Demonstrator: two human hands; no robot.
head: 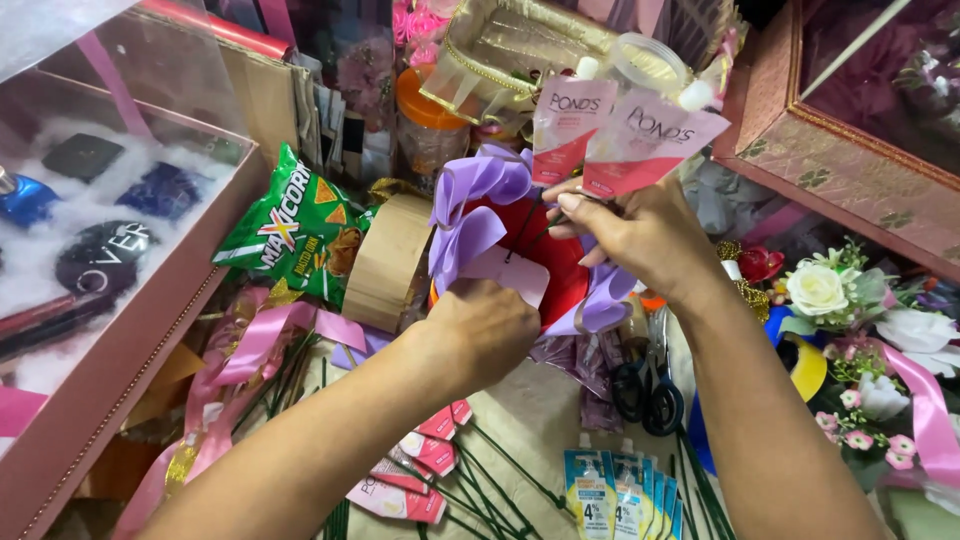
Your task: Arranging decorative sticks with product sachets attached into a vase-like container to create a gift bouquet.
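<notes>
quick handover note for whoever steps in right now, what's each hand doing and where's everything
Left hand: closed around the base of the lilac ribbon bouquet, fingers hidden.
Right hand: pinching the stems of two pink-and-white sachets standing above the bouquet.
Done: lilac ribbon loops around a red centre, two sachets in.
Left, as it looks: more pink sachets on wire stems and blue sachets lie on the table below.
Nearby: black scissors, a tape roll, a green snack bag, artificial flowers to the right.
</notes>
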